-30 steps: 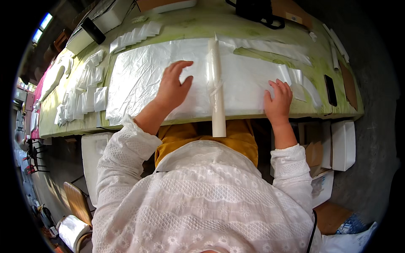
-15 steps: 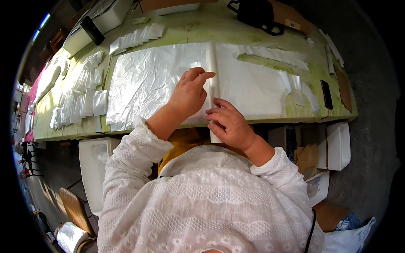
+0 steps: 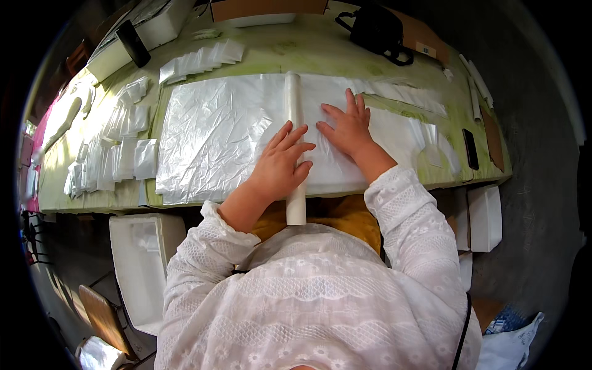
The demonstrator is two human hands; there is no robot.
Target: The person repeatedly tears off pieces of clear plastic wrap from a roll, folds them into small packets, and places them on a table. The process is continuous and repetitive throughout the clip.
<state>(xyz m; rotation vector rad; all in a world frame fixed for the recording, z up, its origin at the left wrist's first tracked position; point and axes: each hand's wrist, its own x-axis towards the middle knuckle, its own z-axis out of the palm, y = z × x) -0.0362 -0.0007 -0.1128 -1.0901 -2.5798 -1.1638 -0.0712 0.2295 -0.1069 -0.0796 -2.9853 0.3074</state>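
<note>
A long pale tube lies across the table, pointing away from me, its near end sticking out past the table's front edge. Left of it spreads a crinkled clear plastic sheet; on its right is a smoother translucent sheet. My left hand rests over the tube's near half with its fingers extended, not wrapped round it. To the right of the tube, my right hand lies on the smoother sheet, fingers spread and nothing in them.
Rows of small clear plastic bags lie at the left, with more bags behind. A phone and thin white rolls are at the right. A black bag sits at the back. A white foam box stands below the table.
My right hand has left the tube's near part and moved farther away and right, fingers spreading. My left hand has come nearer along the tube and opened out. The view has shifted slightly.
</note>
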